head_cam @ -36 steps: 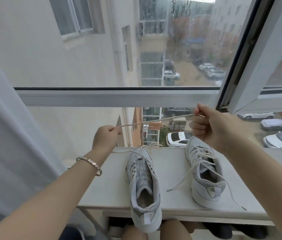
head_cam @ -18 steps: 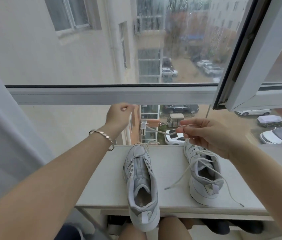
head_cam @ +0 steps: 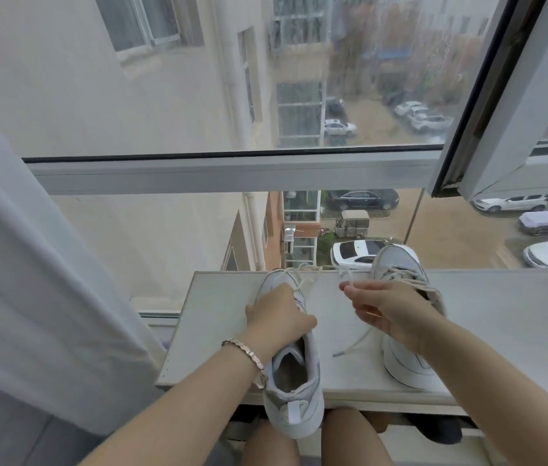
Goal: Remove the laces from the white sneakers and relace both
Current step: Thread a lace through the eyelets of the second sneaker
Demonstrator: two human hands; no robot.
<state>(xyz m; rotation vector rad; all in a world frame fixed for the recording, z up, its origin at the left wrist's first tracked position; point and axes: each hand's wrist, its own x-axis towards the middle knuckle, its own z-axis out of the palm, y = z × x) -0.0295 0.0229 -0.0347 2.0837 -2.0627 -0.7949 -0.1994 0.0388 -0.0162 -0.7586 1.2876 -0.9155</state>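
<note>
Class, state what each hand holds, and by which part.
Left hand grips the left sneaker across its midfoot; right hand pinches its loose lace, seemingly near the end.

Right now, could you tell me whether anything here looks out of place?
The left sneaker overhangs the front edge of the white board heel-first, and a loose lace end trails beside the right sneaker.

the left sneaker (head_cam: 294, 381), white with a greyish lining, lies under the left hand (head_cam: 279, 317), which grips its midfoot. its toe points away and its open heel sits nearer than the wrist. a loose lace (head_cam: 303, 272) loops just beyond that hand's knuckles at the toe and reaches across to the right hand (head_cam: 390, 311), pinched at the fingertips. the right sneaker (head_cam: 400, 264) stands behind and beneath the right hand, toe away, laced. its lace end (head_cam: 353, 343), grey-tipped, trails out below the palm, between the two hands.
</note>
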